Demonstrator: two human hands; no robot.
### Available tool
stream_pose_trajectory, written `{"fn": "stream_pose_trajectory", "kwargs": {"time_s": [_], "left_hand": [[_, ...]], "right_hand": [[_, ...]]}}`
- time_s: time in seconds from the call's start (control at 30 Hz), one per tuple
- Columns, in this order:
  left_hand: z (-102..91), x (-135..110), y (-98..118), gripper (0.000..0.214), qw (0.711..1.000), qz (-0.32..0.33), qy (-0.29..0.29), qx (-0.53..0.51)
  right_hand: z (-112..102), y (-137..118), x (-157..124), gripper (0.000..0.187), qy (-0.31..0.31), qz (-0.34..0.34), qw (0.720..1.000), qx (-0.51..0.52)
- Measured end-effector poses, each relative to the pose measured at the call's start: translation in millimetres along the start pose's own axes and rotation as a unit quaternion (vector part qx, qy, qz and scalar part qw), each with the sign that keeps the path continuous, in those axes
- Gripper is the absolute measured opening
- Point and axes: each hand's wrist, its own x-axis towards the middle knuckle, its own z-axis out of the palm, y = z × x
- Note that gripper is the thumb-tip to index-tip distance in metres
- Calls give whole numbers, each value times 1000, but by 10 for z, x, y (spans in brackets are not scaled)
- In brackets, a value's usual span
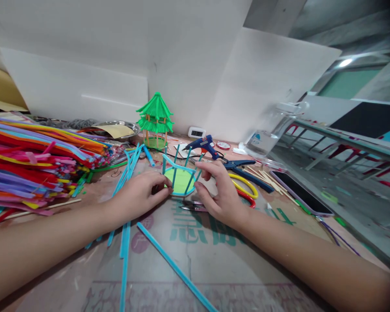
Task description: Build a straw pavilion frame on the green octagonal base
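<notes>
Post-and-rail craft frame (181,181) is being steadied, apparently, on the worktop (237,273), left hand (143,193) bunched at its near-left edge, clamping there not being discernible, right hand (222,195) being held thumb-and-forefinger apart beside a leaning post (198,174), light, even pressure seemingly being called for.

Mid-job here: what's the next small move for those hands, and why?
Probably press the blue strip against the posts with the right hand, the left hand steadying the green base: the strip runs across the posts above the base, with both hands close by.
</notes>
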Motion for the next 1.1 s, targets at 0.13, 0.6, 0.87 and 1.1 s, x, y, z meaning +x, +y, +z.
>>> {"fn": "stream_pose_trajectory", "kwargs": {"time_s": [0.13, 0.6, 0.87, 1.1], "left_hand": [[-11, -3, 16, 20, 1000, 1, 2, 3], [-7, -1, -63, 22, 999, -11, 10, 30], [-25, 21, -55, 23, 999, -15, 17, 41], [-23, 12, -55, 22, 999, -17, 20, 41]], "right_hand": [[12, 5, -1, 44, 10, -2, 1000, 10], [-452, 42, 154, 20, -171, -36, 984, -38], [-402, 42, 82, 31, -382, -52, 917, -106], [-279, 47, -126, 18, -250, -94, 952, -151]]}}
